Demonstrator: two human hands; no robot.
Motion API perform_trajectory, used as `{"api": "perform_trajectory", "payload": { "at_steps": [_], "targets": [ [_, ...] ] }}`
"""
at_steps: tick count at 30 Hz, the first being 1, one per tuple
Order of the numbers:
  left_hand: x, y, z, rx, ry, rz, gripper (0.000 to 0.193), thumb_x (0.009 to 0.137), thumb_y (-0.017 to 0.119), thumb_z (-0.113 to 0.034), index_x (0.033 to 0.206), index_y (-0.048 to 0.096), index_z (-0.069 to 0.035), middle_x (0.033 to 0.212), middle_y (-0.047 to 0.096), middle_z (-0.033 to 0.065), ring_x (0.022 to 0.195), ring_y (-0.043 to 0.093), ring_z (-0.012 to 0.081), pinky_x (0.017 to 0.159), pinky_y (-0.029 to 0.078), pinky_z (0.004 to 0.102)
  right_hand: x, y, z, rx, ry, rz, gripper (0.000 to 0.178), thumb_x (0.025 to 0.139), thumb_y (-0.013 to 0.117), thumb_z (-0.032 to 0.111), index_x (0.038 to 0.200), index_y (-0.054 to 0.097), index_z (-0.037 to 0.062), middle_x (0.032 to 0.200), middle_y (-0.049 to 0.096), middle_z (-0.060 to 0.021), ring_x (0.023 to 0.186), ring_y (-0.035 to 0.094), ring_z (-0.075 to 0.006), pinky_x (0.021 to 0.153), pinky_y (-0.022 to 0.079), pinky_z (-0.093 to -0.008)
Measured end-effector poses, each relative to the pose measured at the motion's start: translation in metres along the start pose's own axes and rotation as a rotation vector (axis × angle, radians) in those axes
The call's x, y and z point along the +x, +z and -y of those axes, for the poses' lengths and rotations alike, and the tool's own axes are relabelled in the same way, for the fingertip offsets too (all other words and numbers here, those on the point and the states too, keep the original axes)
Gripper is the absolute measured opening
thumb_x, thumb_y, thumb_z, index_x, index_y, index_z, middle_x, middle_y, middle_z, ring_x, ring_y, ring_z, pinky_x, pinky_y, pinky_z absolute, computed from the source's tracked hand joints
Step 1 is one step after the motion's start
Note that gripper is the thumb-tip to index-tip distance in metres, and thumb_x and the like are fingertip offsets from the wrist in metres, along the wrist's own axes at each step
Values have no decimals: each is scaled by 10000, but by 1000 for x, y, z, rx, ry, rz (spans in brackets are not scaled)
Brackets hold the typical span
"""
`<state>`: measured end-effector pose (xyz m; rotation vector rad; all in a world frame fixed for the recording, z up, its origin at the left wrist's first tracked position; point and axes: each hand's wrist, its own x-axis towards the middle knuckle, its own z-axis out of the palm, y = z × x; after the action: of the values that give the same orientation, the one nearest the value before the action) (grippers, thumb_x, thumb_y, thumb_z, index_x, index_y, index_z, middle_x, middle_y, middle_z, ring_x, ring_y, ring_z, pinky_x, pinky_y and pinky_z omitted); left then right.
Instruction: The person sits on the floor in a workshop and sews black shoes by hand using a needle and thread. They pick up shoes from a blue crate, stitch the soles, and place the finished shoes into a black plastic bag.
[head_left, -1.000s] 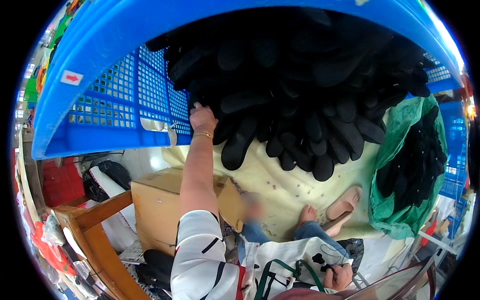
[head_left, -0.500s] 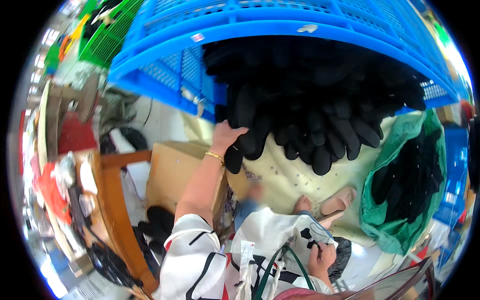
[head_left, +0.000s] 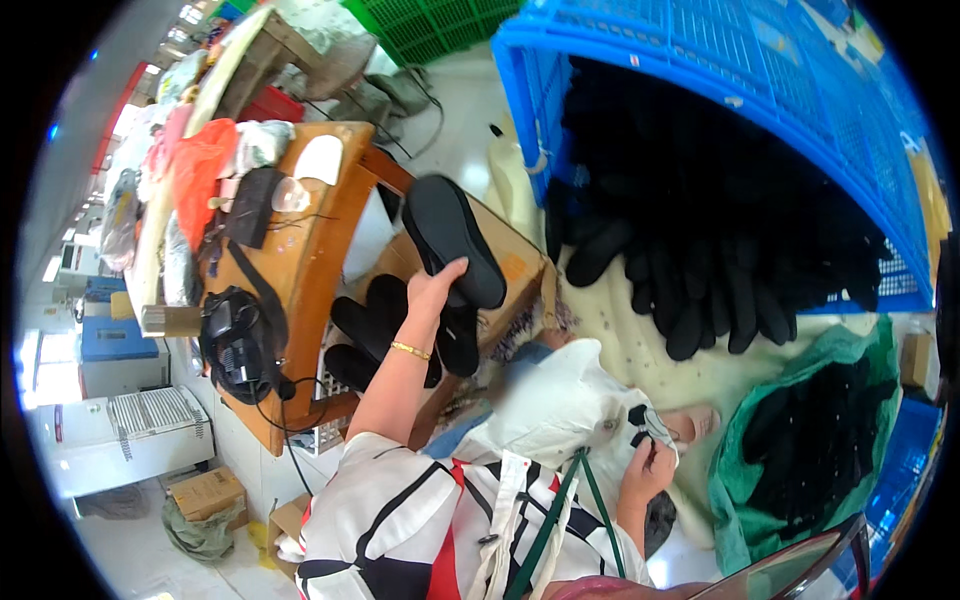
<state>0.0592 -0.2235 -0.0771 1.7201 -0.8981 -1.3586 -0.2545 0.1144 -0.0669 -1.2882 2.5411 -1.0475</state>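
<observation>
My left hand [head_left: 432,290] grips a black slipper [head_left: 455,235], holding it up over the cardboard box [head_left: 518,262] with its sole showing. Below that hand, more black slippers [head_left: 375,315] lie in a loose group, partly behind my forearm. A blue crate [head_left: 690,85] at the upper right lies open toward me, and a heap of black slippers [head_left: 720,270] spills from its mouth. Low in front of my white apron [head_left: 545,410], my right hand [head_left: 648,475] has its fingers closed around something small and dark, which I cannot make out.
To the left stands a wooden table [head_left: 325,225] with a black corded device [head_left: 237,340] and a red plastic bag [head_left: 203,165] on it. A green sack [head_left: 735,480] of black items sits at the right. Behind is a green crate [head_left: 430,35].
My left hand has gone from the heap at the crate's mouth to the left, now carrying a slipper above the box. The view has turned left. My right hand stays low by the apron.
</observation>
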Motion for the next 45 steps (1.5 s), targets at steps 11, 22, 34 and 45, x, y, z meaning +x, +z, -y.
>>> {"api": "perform_trajectory", "payload": {
  "at_steps": [11, 22, 34, 45],
  "targets": [
    [-17, 17, 0, 1444, 487, -326, 808, 799, 735, -323, 1457, 331, -83, 1567, 194, 188, 1460, 145, 377, 1100, 262, 604, -2, 2, 8, -21, -44, -40, 120, 848, 672, 104, 898, 635, 1, 775, 579, -128, 713, 548, -310, 639, 444, -412],
    [9, 29, -2, 1750, 583, 263, 387, 844, 690, -371, 1082, 647, -70, 1067, 636, 133, 1036, 593, 323, 832, 525, 406, 3, -1, 16, 11, -115, -106, 102, 833, 673, 85, 879, 632, 4, 741, 567, -123, 674, 524, -307, 607, 421, -404],
    [73, 49, -3, 2040, 414, 449, 215, 864, 595, -225, 941, 766, -119, 993, 733, 90, 953, 700, 261, 752, 553, 377, 9, -1, 11, 20, -34, -89, 87, 802, 685, 42, 863, 630, 13, 705, 539, -113, 638, 530, -271, 602, 424, -369],
    [151, 208, -11, 1557, 707, 531, 424, 876, 585, -440, 859, 701, -33, 911, 695, 167, 915, 657, 355, 781, 527, 465, 7, -4, 1, 88, 168, -71, 141, 755, 696, -4, 869, 624, 38, 670, 497, -85, 561, 470, -224, 499, 356, -338]
  ]
}}
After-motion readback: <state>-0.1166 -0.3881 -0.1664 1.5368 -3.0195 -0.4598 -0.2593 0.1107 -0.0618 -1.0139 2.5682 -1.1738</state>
